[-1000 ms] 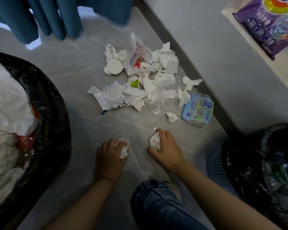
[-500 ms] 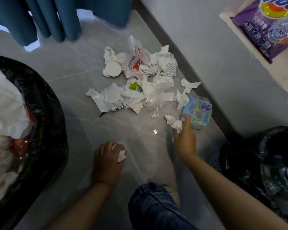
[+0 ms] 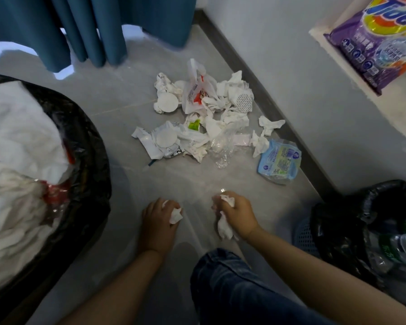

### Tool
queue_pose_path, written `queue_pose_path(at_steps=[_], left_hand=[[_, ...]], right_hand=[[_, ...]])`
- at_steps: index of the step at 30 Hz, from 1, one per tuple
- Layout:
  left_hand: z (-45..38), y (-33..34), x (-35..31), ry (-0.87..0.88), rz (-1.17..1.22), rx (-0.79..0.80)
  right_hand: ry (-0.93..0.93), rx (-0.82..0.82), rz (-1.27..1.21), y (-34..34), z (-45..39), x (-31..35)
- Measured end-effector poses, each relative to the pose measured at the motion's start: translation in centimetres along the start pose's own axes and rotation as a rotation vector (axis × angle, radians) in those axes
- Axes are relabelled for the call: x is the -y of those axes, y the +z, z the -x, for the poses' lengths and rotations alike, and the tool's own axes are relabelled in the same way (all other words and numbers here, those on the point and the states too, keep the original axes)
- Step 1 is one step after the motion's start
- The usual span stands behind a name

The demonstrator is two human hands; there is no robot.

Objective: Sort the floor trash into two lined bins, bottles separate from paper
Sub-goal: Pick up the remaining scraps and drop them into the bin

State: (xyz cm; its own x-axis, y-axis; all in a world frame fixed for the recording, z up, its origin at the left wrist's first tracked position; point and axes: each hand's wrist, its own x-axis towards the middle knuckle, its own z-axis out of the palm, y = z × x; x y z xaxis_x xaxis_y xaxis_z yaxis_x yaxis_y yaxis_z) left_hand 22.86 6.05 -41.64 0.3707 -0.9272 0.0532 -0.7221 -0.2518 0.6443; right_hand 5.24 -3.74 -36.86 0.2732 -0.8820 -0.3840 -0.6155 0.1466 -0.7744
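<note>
Two black-lined bins are seen, one (image 3: 89, 160) at nine o'clock, one (image 3: 333, 231) at four o'clock. Two hands (image 3: 157, 227) (image 3: 238, 213) are counted, one detergent bag (image 3: 380, 41), one blue wipes packet (image 3: 279, 161).

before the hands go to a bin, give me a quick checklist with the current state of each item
1. Left hand holds a crumpled tissue: ok.
2. Right hand grips tissue wads, one hanging below the fist: ok, though it may drop.
3. Both loads are paper, no bottle mixed in: ok.
4. Paper bin, black liner, sits to the left, open, with white paper inside: ok.
5. Bottle bin on the right holds plastic bottles, so it is wrong for these: not ok as a target.
6. Room left in the paper bin: cannot tell.
</note>
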Motion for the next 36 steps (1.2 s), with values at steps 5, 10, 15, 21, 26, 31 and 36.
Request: queue_pose_path(at_steps=[5,10,15,21,26,31,36], left_hand=[[0.5,-4.2,-6.2,-0.401,0.452,0.049],[1.7,-11.8,-11.8,-0.547,0.806,0.009],[2.4,-21.9,-14.4,-0.413,0.933,-0.228],[4.3,-32.2,-11.2,-0.418,0.775,-0.517],[3.7,-35.5,-6.2,-0.650,0.675,-0.444],[4.0,-36.2,-4.4,-0.807,0.604,-0.252],[5.9,-36.1,-4.0,-0.669,0.484,-0.241]], right_hand=[[0.076,-0.031,-0.246,-2.5,1.7,8.7],[-0.082,-0.005,-0.021,-4.1,4.4,19.3],[-0.232,0.015,0.151,-5.3,8.2,29.8],[-0.265,0.086,-0.019,-1.4,11.8,38.5],[-0.160,0.130,-0.036,6.5,11.2,38.1],[0.107,0.272,0.034,10.4,12.2,36.0],[0.166,0.297,-0.024,9.6,12.9,35.5]])
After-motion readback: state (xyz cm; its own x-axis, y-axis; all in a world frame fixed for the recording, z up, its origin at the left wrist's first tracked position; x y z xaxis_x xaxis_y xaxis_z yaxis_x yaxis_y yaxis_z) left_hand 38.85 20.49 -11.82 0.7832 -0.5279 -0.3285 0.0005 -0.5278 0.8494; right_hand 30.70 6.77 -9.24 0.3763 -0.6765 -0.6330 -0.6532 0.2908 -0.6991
